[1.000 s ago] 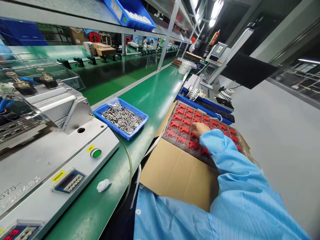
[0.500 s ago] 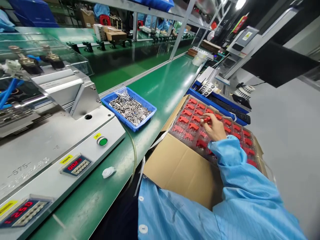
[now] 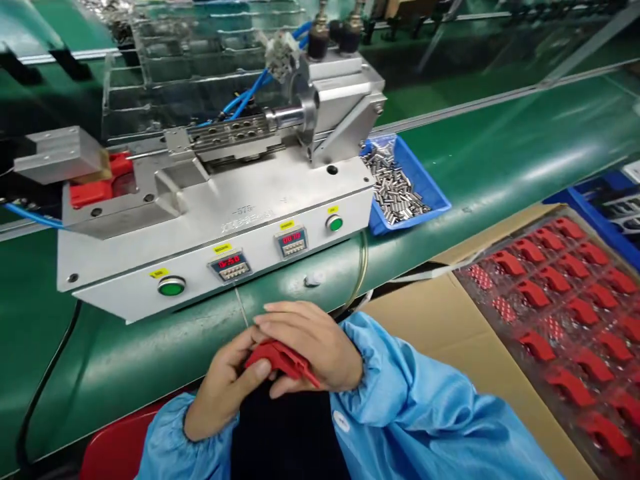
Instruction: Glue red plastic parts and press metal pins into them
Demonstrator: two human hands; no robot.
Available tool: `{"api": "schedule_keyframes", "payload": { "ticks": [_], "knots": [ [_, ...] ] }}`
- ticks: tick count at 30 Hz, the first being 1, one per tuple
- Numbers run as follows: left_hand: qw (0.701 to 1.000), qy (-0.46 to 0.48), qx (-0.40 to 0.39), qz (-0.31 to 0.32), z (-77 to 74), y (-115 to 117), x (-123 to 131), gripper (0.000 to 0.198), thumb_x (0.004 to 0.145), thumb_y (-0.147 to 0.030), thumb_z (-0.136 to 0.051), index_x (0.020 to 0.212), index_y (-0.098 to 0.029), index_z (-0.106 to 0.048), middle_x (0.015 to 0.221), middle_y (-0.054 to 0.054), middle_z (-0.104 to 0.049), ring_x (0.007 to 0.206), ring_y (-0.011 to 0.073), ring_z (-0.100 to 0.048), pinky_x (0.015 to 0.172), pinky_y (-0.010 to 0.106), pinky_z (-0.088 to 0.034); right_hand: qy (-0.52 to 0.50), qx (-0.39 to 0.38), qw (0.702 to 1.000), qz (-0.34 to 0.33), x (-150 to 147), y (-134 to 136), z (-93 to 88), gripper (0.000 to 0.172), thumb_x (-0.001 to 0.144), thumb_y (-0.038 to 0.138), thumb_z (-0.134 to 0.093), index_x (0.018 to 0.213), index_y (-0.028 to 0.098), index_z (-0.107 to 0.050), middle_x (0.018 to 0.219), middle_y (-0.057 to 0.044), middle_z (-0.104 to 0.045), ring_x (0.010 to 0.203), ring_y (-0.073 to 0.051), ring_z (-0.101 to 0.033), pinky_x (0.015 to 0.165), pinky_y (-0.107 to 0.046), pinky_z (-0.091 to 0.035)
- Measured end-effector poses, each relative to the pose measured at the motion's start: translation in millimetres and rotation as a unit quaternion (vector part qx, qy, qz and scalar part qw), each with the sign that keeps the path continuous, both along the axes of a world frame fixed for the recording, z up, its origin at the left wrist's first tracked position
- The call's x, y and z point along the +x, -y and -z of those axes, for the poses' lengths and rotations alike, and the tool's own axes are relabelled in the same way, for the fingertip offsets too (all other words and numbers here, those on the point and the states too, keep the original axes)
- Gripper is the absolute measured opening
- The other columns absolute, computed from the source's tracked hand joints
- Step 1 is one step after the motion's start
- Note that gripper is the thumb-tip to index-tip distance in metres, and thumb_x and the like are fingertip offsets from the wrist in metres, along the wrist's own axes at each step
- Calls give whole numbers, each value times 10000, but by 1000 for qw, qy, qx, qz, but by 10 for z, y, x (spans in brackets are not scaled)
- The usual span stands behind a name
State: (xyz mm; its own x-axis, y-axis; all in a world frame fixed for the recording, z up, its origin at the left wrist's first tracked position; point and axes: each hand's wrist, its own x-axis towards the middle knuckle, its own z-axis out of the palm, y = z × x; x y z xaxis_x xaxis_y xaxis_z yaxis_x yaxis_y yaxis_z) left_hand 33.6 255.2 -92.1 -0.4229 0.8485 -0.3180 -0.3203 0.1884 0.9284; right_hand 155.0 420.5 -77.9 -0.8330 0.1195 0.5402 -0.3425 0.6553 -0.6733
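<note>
A red molded plastic part (image 3: 284, 360) is between my two hands, in front of the bench-top machine (image 3: 285, 180). My left hand (image 3: 223, 380) grips its left end, thumb on the near face. From the other side my right hand (image 3: 320, 343) closes over it, fingers across the top; its far side is hidden by them. Another red part (image 3: 93, 193) sits in the fixture at the machine's left end. To my right, several similar red parts (image 3: 567, 387) lie in a clear compartment tray in a cardboard box (image 3: 440, 327).
A blue bin (image 3: 430, 190) of small metal pins stands at the machine's right end. Green buttons (image 3: 171, 287) and red digital displays (image 3: 230, 265) line its front. A small white object (image 3: 314, 280) lies on the green bench (image 3: 125, 360). A red stool (image 3: 113, 443) shows at lower left.
The view has swung left toward the machine. My right hand has left the tray of red parts and now holds one in front of me, where my left hand has come into view, also gripping it.
</note>
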Motion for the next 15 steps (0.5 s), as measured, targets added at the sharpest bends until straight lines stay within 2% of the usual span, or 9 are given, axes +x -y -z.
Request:
{"api": "schedule_keyframes", "payload": {
  "ticks": [2, 4, 6, 7, 9, 12, 14, 15],
  "knots": [
    [996, 40, -5, -83, 39, 102, -27, 388, 869, -541, -808, 894, -157, -756, 733, 38, -664, 657, 166, -556, 629, 250, -475, -17, -7, 999, 36, 104, -110, 32, 587, 1015, 386, -735, 1517, 226, -477, 1222, -123, -730, 1184, -253, -692, 1024, -394, -581],
    [981, 71, -23, -178, 91, 203, -39, 357, 853, -498, -836, 918, -156, -756, 768, 39, -663, 701, 163, -544, 647, 242, -467, -28, -24, 986, 162, 198, -263, 90, 440, 1007, 289, -733, 1417, 272, -574, 1126, -91, -728, 1045, -254, -713, 914, -404, -607],
    [965, 99, -39, -241, 153, 258, -28, 356, 834, -473, -860, 961, -156, -761, 816, 43, -667, 725, 157, -524, 658, 241, -462, 19, -43, 957, 286, 222, -423, 189, 386, 994, 245, -710, 1364, 276, -607, 1170, -102, -689, 1059, -271, -686, 882, -425, -604],
    [959, 112, -42, -258, 184, 263, -18, 355, 836, -461, -861, 988, -156, -761, 821, 39, -661, 718, 150, -508, 653, 241, -455, 58, -52, 947, 312, 206, -495, 250, 394, 986, 260, -707, 1366, 268, -603, 1219, -113, -666, 1100, -282, -671, 888, -436, -604],
    [952, 132, -34, -273, 230, 227, -5, 341, 856, -440, -845, 1015, -153, -750, 792, 25, -636, 686, 138, -482, 636, 246, -439, 135, -56, 945, 291, 145, -599, 366, 377, 985, 322, -695, 1345, 248, -609, 1298, -128, -638, 1187, -302, -646, 959, -466, -596],
    [949, 144, -6, -281, 236, 102, -3, 334, 847, -423, -845, 984, -149, -711, 774, 21, -634, 681, 142, -515, 664, 269, -458, 168, -59, 955, 238, 70, -644, 441, 217, 1017, 354, -643, 1208, 252, -653, 1285, -114, -676, 1226, -312, -646, 1071, -516, -552],
    [945, 140, 11, -295, 203, 7, 16, 401, 794, -452, -881, 971, -152, -682, 808, 31, -663, 699, 149, -548, 688, 278, -471, 165, -74, 961, 211, 21, -646, 437, 202, 1034, 370, -628, 1214, 281, -652, 1239, -102, -705, 1179, -317, -673, 1038, -533, -573],
    [943, 137, 20, -302, 199, -43, 33, 450, 761, -475, -901, 978, -154, -671, 830, 35, -676, 705, 149, -556, 693, 276, -471, 154, -82, 966, 189, -37, -657, 454, 229, 1037, 389, -631, 1248, 300, -648, 1213, -98, -713, 1130, -319, -690, 975, -528, -602]
  ]
}}
